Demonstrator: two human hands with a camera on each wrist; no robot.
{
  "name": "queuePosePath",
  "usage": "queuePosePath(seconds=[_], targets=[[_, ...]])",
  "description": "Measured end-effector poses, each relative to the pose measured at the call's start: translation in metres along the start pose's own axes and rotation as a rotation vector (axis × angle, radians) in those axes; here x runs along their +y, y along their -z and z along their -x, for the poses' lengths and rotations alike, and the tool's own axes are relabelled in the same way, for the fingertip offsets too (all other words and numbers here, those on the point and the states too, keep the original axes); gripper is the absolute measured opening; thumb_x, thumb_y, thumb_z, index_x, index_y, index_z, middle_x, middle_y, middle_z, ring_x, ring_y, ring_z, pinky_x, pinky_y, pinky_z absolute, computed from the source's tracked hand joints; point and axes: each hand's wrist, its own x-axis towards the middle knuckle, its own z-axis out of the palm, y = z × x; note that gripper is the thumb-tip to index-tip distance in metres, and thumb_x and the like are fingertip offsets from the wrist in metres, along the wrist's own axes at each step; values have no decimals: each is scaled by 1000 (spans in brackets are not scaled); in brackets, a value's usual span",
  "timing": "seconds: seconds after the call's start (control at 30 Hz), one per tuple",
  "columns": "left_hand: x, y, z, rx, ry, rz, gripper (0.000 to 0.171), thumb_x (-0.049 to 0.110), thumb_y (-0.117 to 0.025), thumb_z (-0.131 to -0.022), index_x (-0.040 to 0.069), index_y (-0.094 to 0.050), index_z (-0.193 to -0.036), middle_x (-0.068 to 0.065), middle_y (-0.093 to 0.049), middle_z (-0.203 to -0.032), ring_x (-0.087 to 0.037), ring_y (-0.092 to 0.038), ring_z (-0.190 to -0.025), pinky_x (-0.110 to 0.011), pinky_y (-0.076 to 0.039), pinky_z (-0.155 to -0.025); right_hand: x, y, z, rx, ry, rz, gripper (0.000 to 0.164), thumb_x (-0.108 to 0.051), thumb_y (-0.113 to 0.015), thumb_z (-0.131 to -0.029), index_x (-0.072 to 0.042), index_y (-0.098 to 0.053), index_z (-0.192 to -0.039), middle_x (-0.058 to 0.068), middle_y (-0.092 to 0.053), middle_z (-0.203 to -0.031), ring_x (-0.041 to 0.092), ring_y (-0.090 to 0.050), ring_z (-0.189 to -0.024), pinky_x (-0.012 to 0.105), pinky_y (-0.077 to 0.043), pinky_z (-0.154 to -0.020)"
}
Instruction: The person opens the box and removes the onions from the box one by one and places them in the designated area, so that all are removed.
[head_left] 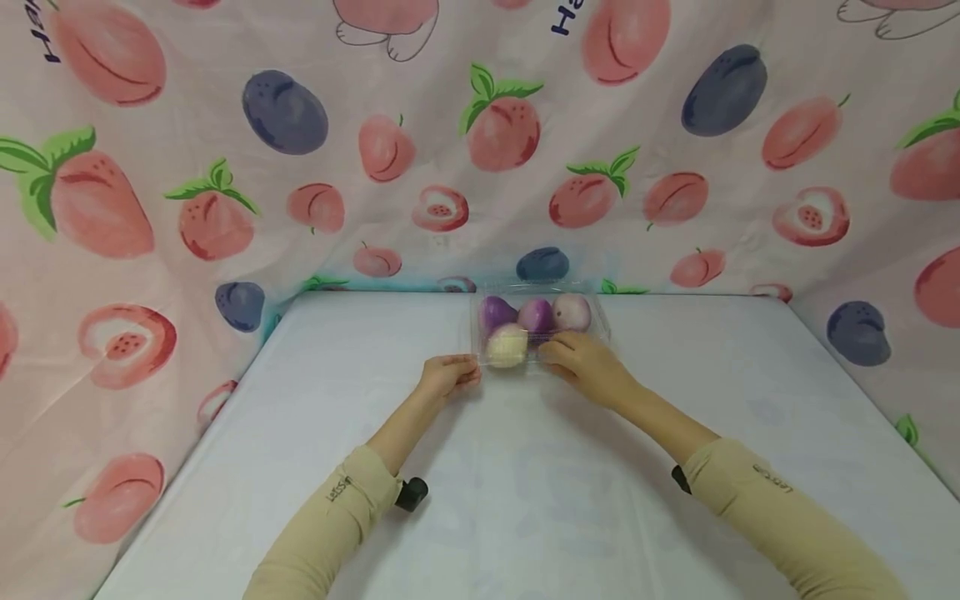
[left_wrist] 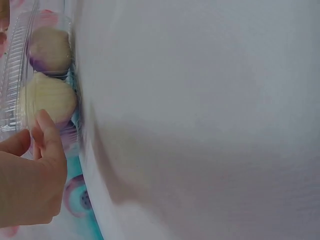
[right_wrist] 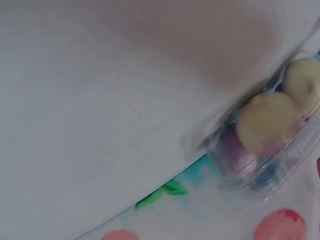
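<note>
A clear plastic box (head_left: 604, 323) sits at the far end of the white table. Inside it are several round, onion-like vegetables: a purple one (head_left: 496, 314), a second purple one (head_left: 536, 317), a pinkish-white one (head_left: 572, 312) and a cream one (head_left: 507, 347). My left hand (head_left: 447, 374) pinches the front left corner of the box; thumb and fingers (left_wrist: 50, 135) show there in the left wrist view. My right hand (head_left: 588, 367) holds the front edge towards the right, its fingers bent over the plastic. In the right wrist view the right hand is out of sight.
The white table (head_left: 525, 500) stretches from the box towards me. Behind and beside it hangs a fruit-printed cloth (head_left: 420, 83), close behind the box. A black object (head_left: 412, 494) shows at the left sleeve.
</note>
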Motion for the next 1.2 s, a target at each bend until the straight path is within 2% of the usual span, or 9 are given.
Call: queuePosePath(seconds=[0.27,0.43,0.53,0.67,0.87,1.0,1.13,1.17,1.2], targets=[[-6,1,8,-49,-8,-75,36,7,-54,-95,-12,-51,-126,-16,-62,-99,-9,-62,-67,-26,-55,-81,21,24,34,-4,-152,103,21,-3,-77,-72,0,-65,-90,11,-66,-85,28,-63,-78,42,-52,-72],[-11,-4,12,-109,24,-78,34,2,-53,-94,-12,-51,-125,-11,-63,-90,-8,-63,-66,-25,-55,-77,39,29,50,-57,-274,100,18,0,-74,-76,3,-65,-92,15,-69,-89,32,-66,-82,45,-53,-73],[-15,-16,12,-148,40,-67,33,2,-53,-94,-12,-52,-124,-12,-65,-91,-9,-63,-66,-26,-55,-77,48,30,57,-95,-340,91,20,-3,-73,-78,5,-65,-94,19,-69,-93,36,-66,-86,48,-52,-75],[-22,-38,13,-173,59,-57,33,3,-53,-94,-9,-54,-125,-23,-64,-110,-10,-64,-71,-30,-53,-85,56,30,63,-135,-383,84,22,-8,-73,-79,6,-64,-94,22,-69,-95,37,-66,-87,49,-52,-76],[-25,-71,16,-178,56,-39,35,3,-54,-93,-6,-54,-127,-26,-58,-124,-14,-65,-81,-32,-51,-91,60,28,63,-109,-343,77,28,-9,-74,-78,7,-65,-100,20,-71,-94,36,-68,-80,48,-53,-71],[-27,-91,16,-172,77,-21,35,3,-53,-94,-6,-53,-127,-25,-57,-125,-20,-66,-91,-33,-49,-94,61,27,60,-136,-348,52,32,-12,-73,-79,7,-64,-103,20,-71,-94,37,-68,-81,49,-53,-72],[-36,-113,9,-122,77,2,33,0,-54,-92,-6,-55,-124,-22,-61,-119,-25,-66,-97,-33,-51,-91,63,25,58,-185,-384,17,36,-14,-71,-82,10,-63,-107,22,-71,-94,38,-68,-83,49,-53,-74],[-39,-118,7,-109,65,15,32,-1,-56,-91,-5,-57,-123,-21,-63,-115,-24,-67,-94,-32,-53,-88,63,25,59,-189,-384,11,35,-13,-71,-82,10,-63,-108,22,-71,-94,38,-68,-83,49,-53,-74],[-51,-122,-8,-119,32,51,29,2,-60,-89,-4,-61,-117,-18,-66,-107,-23,-68,-88,-30,-55,-81,62,25,59,-188,-383,5,34,-12,-71,-82,10,-63,-108,22,-71,-93,38,-68,-82,49,-53,-73]])
